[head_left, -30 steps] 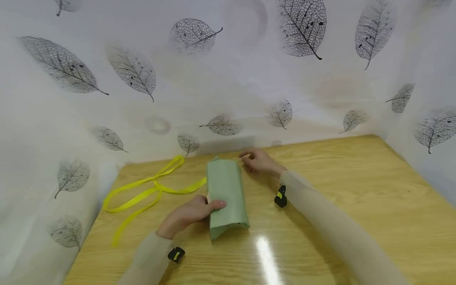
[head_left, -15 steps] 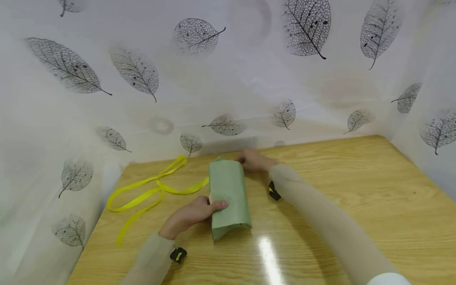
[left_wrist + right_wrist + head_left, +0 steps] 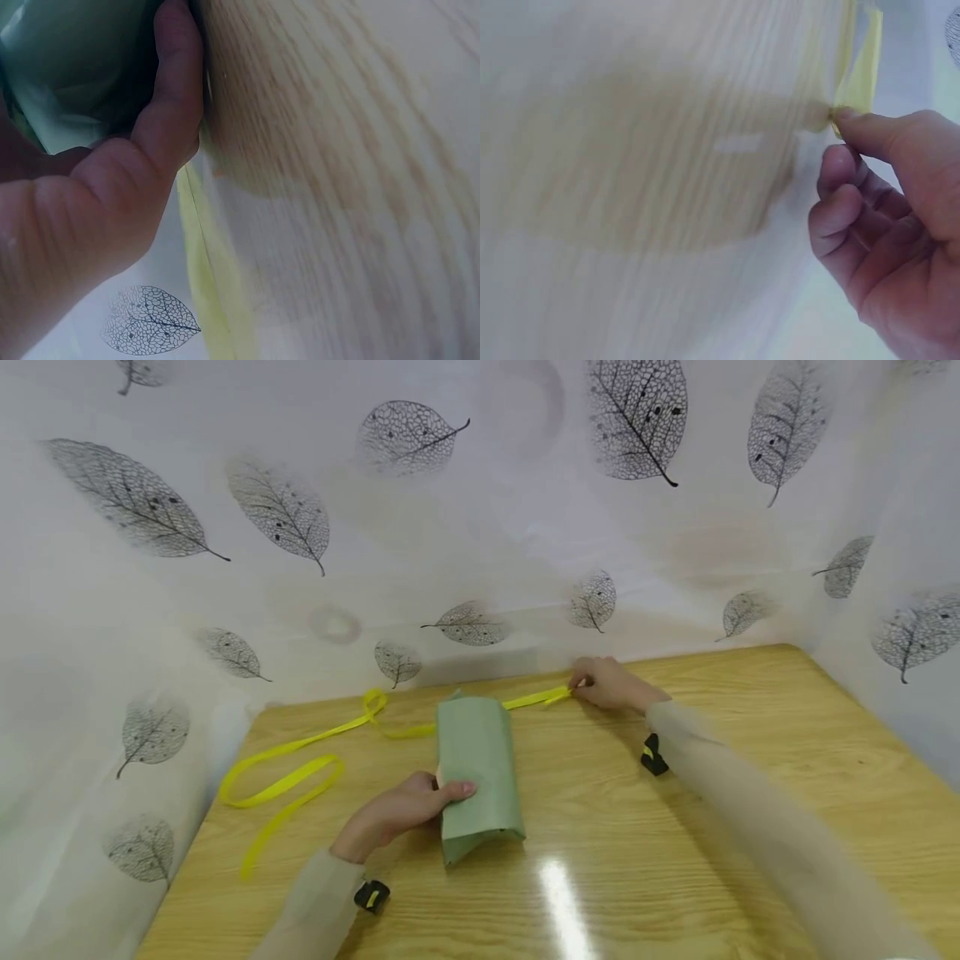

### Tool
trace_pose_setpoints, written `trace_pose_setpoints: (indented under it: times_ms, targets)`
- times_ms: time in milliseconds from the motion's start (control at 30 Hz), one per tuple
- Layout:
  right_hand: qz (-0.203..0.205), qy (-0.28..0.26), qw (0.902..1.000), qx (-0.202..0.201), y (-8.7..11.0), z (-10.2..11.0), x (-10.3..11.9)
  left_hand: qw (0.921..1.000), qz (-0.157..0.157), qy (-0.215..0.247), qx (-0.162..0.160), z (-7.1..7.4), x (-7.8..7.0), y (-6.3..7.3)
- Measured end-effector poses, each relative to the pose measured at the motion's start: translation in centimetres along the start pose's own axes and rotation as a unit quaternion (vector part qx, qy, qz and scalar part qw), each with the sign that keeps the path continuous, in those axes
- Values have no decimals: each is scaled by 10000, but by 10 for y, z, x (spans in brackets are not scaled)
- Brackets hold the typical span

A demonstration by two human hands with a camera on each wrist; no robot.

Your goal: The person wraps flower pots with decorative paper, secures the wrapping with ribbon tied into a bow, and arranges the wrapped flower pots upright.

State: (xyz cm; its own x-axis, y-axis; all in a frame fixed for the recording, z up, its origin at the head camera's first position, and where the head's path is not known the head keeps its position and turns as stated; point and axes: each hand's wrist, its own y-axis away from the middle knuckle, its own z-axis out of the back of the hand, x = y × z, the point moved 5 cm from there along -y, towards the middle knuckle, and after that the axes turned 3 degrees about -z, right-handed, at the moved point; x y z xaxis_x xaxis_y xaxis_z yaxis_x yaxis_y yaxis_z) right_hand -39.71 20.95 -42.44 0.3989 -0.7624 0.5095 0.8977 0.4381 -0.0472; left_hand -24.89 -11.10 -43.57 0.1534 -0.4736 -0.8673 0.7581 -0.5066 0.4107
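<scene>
A green paper-wrapped package (image 3: 476, 743) lies near the middle of the wooden table, one folded end toward me. My left hand (image 3: 405, 814) grips its left side, thumb across the top; in the left wrist view the fingers (image 3: 176, 82) reach along its edge. A yellow ribbon (image 3: 285, 789) loops over the table to the left, disappears behind or under the package and comes out at its far right. There my right hand (image 3: 611, 683) pinches the ribbon's end, drawn out to the right. The right wrist view shows the ribbon (image 3: 862, 75) between thumb and fingertip, other fingers curled.
The wooden table (image 3: 750, 760) reaches to a pale wall covering (image 3: 525, 527) printed with dark leaves at the back and both sides. A bright light reflection (image 3: 564, 906) lies on the table in front of the package.
My right hand went to the package's far right corner, took the ribbon and pulled its end out to the right. The loops on the left shifted and shrank. My left hand stayed.
</scene>
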Motion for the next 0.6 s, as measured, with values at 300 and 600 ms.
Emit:
trace_pose_setpoints:
  times_ms: [300, 600]
  targets:
    - [275, 574, 9978, 201, 57, 20, -9, 9999, -37, -100, 8, 0, 0, -1]
    - [-42, 955, 9946, 403, 108, 44, -38, 10000, 27, -81, -44, 0, 1, 0]
